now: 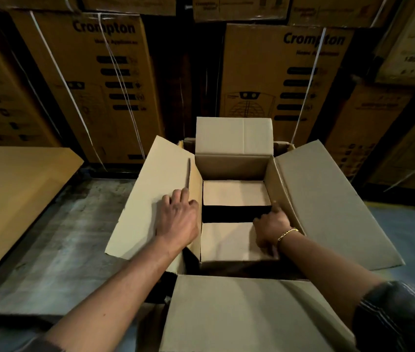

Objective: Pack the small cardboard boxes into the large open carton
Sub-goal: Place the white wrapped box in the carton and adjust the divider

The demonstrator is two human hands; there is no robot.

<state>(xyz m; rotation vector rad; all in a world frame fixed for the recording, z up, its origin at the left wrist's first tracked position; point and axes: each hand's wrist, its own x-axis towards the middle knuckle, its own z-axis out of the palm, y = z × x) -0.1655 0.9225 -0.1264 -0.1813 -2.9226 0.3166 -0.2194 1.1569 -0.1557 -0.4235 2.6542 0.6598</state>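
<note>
Large carton [278, 189] stands open on the floor [74, 237] in front of you, all four flaps folded outward, the far flap upright.

Two small boxes inside:
- far small box [234, 193] lies flat against the carton's far wall
- near small box [226, 240] sits toward you, top face up, with a dark gap between the two

Your left hand [179, 219]: palm down on the left flap [150, 189], fingers straight and spread, pressing on the cardboard near the fold, holding nothing.

Your right hand [271, 227]: inside the carton, on the right edge of the near small box, between it and the carton's right wall. Fingers curled over that edge, gripping it; fingertips partly hidden in the gap. Gold bracelet [287, 232] on the wrist, dark sleeve [399, 316] pushed up the forearm.

Surroundings: stacked printed cartons [94, 85] with white strapping along the back; a flat cardboard sheet [11, 199] lies to your left, well apart from the carton
</note>
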